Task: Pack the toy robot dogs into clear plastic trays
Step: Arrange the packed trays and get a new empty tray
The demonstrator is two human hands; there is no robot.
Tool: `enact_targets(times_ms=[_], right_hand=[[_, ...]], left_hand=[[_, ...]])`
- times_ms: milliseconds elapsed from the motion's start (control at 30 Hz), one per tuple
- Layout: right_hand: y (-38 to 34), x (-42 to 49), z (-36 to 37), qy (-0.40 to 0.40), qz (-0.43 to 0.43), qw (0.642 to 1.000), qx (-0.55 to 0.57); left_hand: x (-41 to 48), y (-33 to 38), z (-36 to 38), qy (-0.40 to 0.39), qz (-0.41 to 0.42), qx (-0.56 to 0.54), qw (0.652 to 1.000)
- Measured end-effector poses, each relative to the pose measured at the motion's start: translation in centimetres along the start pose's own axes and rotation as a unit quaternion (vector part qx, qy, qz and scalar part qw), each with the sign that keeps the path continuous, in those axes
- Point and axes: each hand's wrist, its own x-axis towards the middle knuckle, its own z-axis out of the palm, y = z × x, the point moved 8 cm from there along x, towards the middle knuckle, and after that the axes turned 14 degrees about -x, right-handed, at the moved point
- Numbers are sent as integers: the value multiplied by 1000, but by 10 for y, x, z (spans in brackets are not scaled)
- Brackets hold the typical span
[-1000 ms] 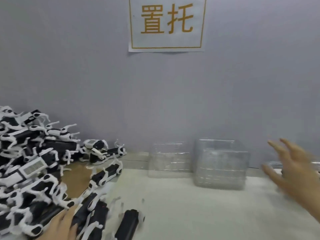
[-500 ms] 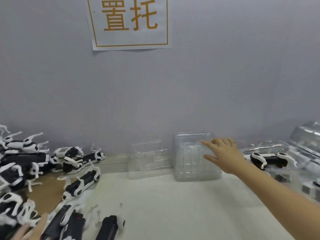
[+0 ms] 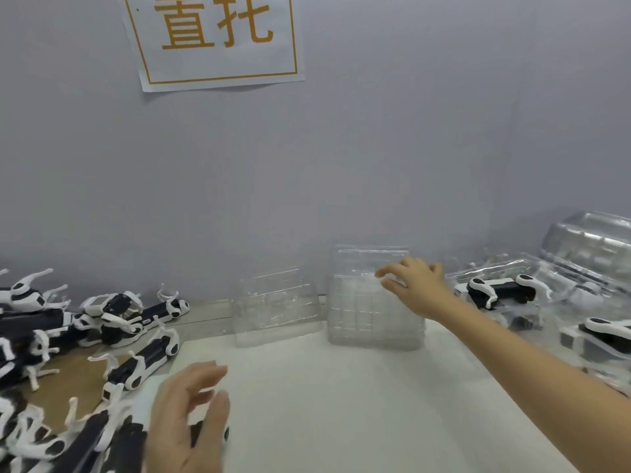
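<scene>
A stack of clear plastic trays (image 3: 372, 322) stands against the wall at mid-table. My right hand (image 3: 415, 288) reaches onto it, with thumb and fingertips pinching the front rim of the top tray. A single clear tray (image 3: 273, 308) leans just left of the stack. Black-and-white toy robot dogs (image 3: 68, 332) lie heaped on the left, and one dog (image 3: 143, 363) lies loose at the heap's edge. My left hand (image 3: 186, 418) hovers blurred near the bottom, fingers spread and holding nothing. It partly covers a black dog (image 3: 208, 431).
Packed trays with dogs (image 3: 502, 295) sit at the right, with more clear trays (image 3: 590, 247) piled behind them. A brown cardboard sheet (image 3: 75, 380) lies under the heap. A paper sign (image 3: 218, 39) hangs on the grey wall. White table (image 3: 341, 404) lies between my hands.
My right hand swung left from the right side onto the tray stack and its fingers closed on the top rim. My left hand rose off the dogs and opened.
</scene>
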Motion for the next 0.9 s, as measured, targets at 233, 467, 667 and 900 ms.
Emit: enact_targets(times_ms=[233, 467, 667, 900], right_hand=[[-2, -6, 4, -47, -18, 998, -27], [-4, -23, -3, -27, -31, 999, 13], [-14, -52, -13, -6, -51, 991, 126], [11, -84, -29, 67, 26, 919, 389]], left_hand=[[-35, -108, 145, 50, -531, -213, 819], [-47, -137, 211, 169, -629, -381, 657], [-48, -136, 218, 136, -624, -387, 665], [-37, -116, 189, 131, -440, -359, 813]])
